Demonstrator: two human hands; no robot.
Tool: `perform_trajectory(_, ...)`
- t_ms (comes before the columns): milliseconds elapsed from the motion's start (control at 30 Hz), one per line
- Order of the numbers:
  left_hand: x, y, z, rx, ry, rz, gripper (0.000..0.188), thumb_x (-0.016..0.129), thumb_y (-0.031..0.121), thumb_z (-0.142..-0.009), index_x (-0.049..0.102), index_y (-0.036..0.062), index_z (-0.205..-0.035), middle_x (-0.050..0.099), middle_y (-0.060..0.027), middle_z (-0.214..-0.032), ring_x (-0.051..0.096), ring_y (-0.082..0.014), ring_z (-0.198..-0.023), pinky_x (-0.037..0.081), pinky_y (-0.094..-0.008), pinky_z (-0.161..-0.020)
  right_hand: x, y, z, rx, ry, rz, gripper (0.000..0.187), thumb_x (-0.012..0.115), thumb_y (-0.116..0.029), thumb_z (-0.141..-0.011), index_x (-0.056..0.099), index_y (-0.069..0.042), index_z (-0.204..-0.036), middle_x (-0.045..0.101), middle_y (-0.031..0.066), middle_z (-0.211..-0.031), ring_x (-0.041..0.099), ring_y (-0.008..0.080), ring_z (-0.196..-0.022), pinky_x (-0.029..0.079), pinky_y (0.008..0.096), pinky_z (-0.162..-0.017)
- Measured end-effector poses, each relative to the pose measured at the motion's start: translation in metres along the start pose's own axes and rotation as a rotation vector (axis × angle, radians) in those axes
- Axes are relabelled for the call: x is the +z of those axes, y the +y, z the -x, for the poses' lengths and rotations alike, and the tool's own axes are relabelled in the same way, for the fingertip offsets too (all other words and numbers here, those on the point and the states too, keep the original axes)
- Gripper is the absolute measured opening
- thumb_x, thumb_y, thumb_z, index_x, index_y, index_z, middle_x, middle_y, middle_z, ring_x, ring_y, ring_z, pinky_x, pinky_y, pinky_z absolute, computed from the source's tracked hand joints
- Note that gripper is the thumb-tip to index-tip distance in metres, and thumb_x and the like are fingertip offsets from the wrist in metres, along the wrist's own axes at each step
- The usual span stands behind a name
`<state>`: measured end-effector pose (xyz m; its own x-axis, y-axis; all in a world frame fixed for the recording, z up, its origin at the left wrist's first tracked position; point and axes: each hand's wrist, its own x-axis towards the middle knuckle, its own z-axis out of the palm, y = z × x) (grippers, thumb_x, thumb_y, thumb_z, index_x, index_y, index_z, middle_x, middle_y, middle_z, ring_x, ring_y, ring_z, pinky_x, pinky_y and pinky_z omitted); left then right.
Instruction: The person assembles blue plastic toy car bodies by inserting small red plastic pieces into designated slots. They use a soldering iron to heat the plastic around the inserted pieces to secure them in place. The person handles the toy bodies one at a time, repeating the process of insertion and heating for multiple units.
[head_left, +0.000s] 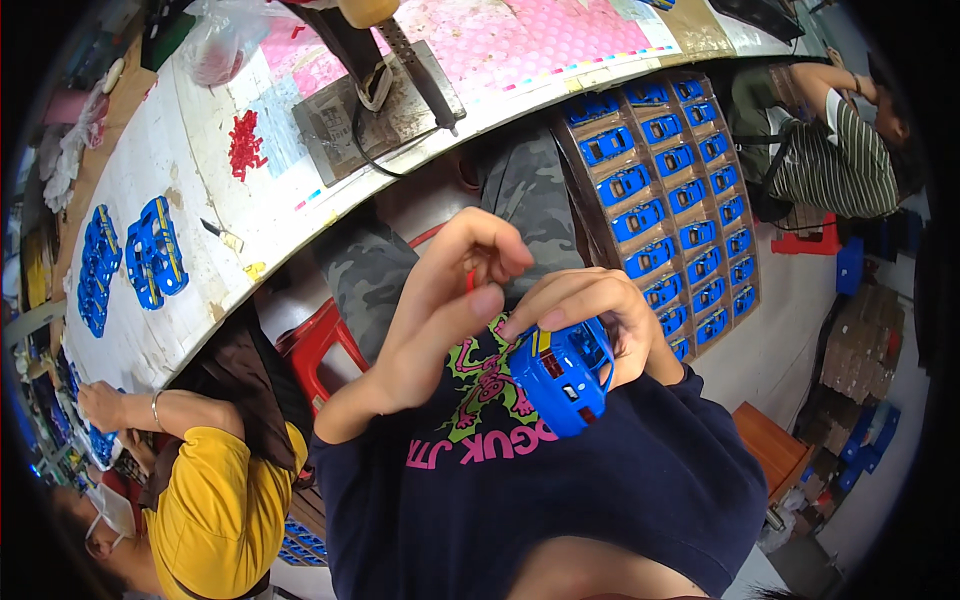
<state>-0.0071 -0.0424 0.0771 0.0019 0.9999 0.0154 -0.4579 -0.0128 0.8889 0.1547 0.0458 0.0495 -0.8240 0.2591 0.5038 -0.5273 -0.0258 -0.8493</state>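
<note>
In front of my chest, my right hand (600, 310) grips a blue toy car body (560, 375) with a yellow stripe. The car is tilted, with one end pointing toward me. My left hand (425, 320) is raised just to the left of the car, not touching it. Its fingers curl toward the thumb, and a small red part (470, 281) shows between them, mostly hidden.
A pile of red parts (245, 145) and several blue car bodies (155, 253) lie on the white table (190, 345). A metal press (375, 110) stands there too. Right of my legs is a divided tray (640, 160) of blue cars. Co-workers sit at both sides.
</note>
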Motion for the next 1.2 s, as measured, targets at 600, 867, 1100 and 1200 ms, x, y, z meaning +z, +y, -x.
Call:
perform_trajectory(600, 0.019, -0.009, 0.014, 0.789, 0.083, -0.787, 0.032, 0.061, 0.011, -0.057, 0.058, 0.0054, -0.089, 0.056, -0.0109, -0.085, 0.051, -0.0218, -0.066, 0.038, -0.0302, -0.058, 0.000, 0.004, 0.015, 0.095, 0.027, -0.228, 0.071, 0.070, -0.039, -0.062, 0.045, 0.008, -0.109, 0.055, 0.0205, -0.101, 0.057, 0.0285, -0.088, 0.044, 0.0336, -0.076)
perform_trajectory(867, 0.011, -0.006, 0.009, 1.063, 0.054, -1.140, 0.019, 0.059, 0.008, -0.064, 0.056, 0.0056, -0.083, 0.057, -0.0097, -0.084, 0.054, -0.0183, -0.065, 0.036, -0.0243, -0.045, -0.004, -0.001, 0.014, 0.227, -0.011, -0.253, 0.071, 0.066, -0.040, -0.066, 0.043, 0.008, -0.111, 0.054, 0.0189, -0.102, 0.055, 0.0256, -0.093, 0.043, 0.0323, -0.079)
perform_trajectory(1100, 0.008, -0.009, 0.003, 1.049, 0.024, -0.966, 0.030, 0.062, 0.007, -0.056, 0.057, 0.0042, -0.086, 0.055, -0.0110, -0.085, 0.054, -0.0200, -0.064, 0.038, -0.0266, -0.047, -0.008, 0.000, 0.009, 0.236, -0.027, -0.300, 0.072, 0.066, -0.042, -0.065, 0.042, 0.008, -0.112, 0.052, 0.0179, -0.105, 0.053, 0.0244, -0.096, 0.041, 0.0316, -0.082)
perform_trajectory(1200, 0.013, -0.005, 0.005, 0.905, 0.045, -0.848, 0.032, 0.061, 0.007, -0.056, 0.057, 0.0046, -0.088, 0.056, -0.0106, -0.085, 0.054, -0.0224, -0.064, 0.038, -0.0295, -0.049, -0.007, 0.001, 0.008, 0.234, -0.004, -0.353, 0.074, 0.067, -0.043, -0.064, 0.043, 0.008, -0.111, 0.051, 0.0179, -0.106, 0.053, 0.0240, -0.096, 0.041, 0.0314, -0.083)
